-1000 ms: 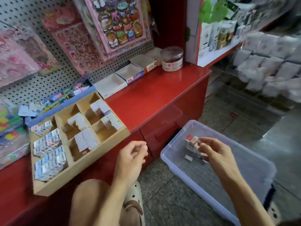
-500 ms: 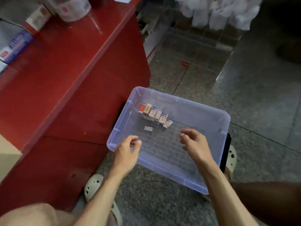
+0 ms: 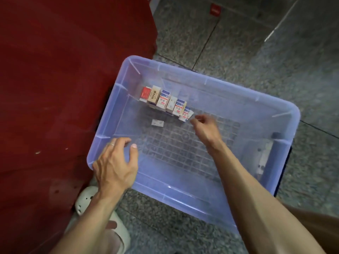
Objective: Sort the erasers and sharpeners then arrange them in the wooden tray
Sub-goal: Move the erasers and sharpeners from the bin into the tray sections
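Mid-sort: row of boxed erasers [image 3: 166,102] plus one loose eraser [image 3: 157,123] left in plastic bin [image 3: 286,114]; wooden tray out of view; right hand [image 3: 205,128] reaching, probably empty, fingers curled; left hand [image 3: 115,164] spread, holding nothing

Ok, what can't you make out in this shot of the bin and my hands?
- Wooden tray: out of the head view, past the frame edge.
- Packs in the bin: labels too small to tell erasers from sharpeners.
- Right hand: fingertips blurred; contact with the end pack unclear.
- Left hand: over the bin's rim; contact unclear.
- Loose flat piece: too small to identify.
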The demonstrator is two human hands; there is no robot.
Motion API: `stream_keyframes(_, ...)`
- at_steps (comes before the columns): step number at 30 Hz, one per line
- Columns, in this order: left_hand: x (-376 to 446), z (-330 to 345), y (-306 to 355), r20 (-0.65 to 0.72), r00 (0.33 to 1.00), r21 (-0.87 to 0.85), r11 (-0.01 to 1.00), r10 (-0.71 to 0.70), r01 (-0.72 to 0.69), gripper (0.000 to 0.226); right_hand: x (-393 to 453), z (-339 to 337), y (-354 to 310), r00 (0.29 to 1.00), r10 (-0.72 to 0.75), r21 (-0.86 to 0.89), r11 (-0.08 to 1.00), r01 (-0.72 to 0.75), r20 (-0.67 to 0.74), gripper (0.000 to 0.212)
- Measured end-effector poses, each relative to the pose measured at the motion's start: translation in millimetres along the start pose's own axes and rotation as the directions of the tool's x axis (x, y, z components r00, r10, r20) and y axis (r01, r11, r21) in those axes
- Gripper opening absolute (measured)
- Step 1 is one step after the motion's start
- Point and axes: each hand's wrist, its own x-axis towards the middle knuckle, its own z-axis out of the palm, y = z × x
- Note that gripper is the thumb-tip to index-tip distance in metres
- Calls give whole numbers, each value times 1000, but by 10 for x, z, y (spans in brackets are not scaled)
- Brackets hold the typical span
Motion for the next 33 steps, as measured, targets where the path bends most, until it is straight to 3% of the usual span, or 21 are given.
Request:
stream_keyframes(3,11,4,8,22,1000,11,1000,-6,5,41,251,307,-67,996,52,94,995,-46,-71,25)
stream_keyframes(7,15,24,-26,35,999,20,1000,22,-22,41,459,563,-114,952,175,147,979,-140,-253,91)
stream_keyframes(11,17,19,-29,35,999,22,999,39,-40,42,653,685,-28,963,207,267,951,-156,-175,118)
stream_keyframes(15,14,3,-29,25,995,18,995,101,-101,40,863,764,170,983,155,312,943,-117,-101,105)
stream_keyframes(21,13,5,-32,20,989,28,989,145,-145,38,665,826,-73,979,173,417,902,-113,-110,101)
stream_keyframes(25,12,13,-57,12,987,29,986,162,-162,38,677,790,-105,981,194,512,842,-170,7,84)
stream_keyframes(29,17,21,-66,12,985,31,984,174,-175,37,656,843,-156,980,197,520,836,-173,11,93)
stream_keyframes(33,16,23,-71,11,984,35,984,176,-176,37,678,780,-138,978,198,526,826,-202,65,64)
